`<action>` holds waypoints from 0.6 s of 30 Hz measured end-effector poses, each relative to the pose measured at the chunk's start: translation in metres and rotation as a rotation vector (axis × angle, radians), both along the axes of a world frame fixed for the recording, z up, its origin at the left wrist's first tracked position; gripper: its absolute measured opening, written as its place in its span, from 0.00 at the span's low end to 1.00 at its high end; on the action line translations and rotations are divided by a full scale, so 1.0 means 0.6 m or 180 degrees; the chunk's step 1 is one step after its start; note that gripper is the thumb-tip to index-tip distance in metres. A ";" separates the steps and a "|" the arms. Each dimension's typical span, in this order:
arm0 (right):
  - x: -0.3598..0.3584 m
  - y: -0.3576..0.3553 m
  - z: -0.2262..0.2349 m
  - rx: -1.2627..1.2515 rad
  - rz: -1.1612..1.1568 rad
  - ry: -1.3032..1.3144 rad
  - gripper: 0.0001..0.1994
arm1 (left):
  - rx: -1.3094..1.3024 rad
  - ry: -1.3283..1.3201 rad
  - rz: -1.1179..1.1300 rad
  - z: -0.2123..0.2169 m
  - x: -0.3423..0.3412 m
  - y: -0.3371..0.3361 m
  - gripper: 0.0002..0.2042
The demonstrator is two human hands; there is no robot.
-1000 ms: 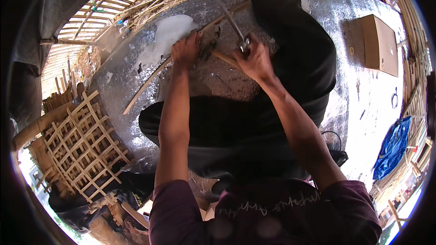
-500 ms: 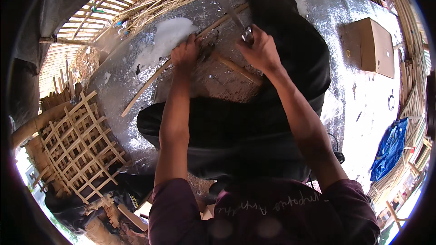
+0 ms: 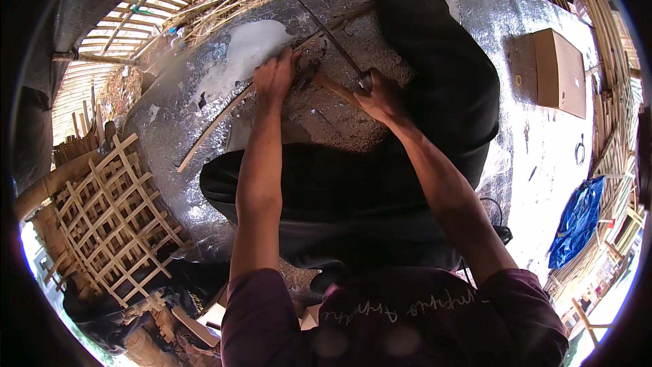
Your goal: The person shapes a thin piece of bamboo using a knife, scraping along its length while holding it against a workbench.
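My left hand is closed on a long pale bamboo strip, which runs from the lower left up past the hand to the upper right. In my right hand is the handle of a long knife with a thin blade. The blade points up and left, seen nearly edge-on, and crosses over the strip beyond my left hand. Between the hands, a tool with a dark head and wooden handle lies on the ground; its handle end is close to my right hand.
Silvery sheeting covers the ground, with a brown dusty patch before my folded legs. A lattice of bamboo slats rests at the left. Rightward are a cardboard box and blue plastic sheet. Straw lies along the far edge.
My right hand has moved down, bringing the knife blade lower and turning it from broad to nearly edge-on. My left hand stays on the strip, almost in place.
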State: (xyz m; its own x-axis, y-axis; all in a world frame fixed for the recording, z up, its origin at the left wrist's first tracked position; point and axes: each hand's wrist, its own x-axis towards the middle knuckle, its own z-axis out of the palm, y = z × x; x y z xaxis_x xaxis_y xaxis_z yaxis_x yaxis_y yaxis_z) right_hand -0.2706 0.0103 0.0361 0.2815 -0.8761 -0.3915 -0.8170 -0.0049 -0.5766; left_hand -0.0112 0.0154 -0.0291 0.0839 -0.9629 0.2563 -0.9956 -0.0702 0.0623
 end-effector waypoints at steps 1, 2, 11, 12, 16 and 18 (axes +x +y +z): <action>0.002 0.003 -0.001 0.0013 0.0006 0.0001 0.23 | 0.0035 0.0048 0.0024 -0.002 0.001 0.002 0.13; 0.004 0.006 -0.002 -0.0074 0.0046 -0.0078 0.23 | 0.0055 0.0100 0.0045 -0.003 0.001 0.001 0.13; 0.017 -0.003 0.015 -0.0119 -0.0133 -0.0257 0.19 | 0.0187 0.0115 0.0066 -0.012 0.005 0.008 0.15; 0.016 -0.003 0.016 0.0006 -0.0227 -0.0257 0.19 | 0.0196 0.0119 0.0053 -0.006 0.002 0.005 0.15; 0.010 -0.010 0.006 -0.0167 -0.0024 -0.0045 0.21 | 0.0538 0.0151 0.0156 0.009 -0.007 -0.008 0.15; 0.020 -0.004 0.014 -0.0442 -0.0076 -0.0458 0.19 | 0.0617 0.0125 0.0239 0.003 -0.003 0.000 0.16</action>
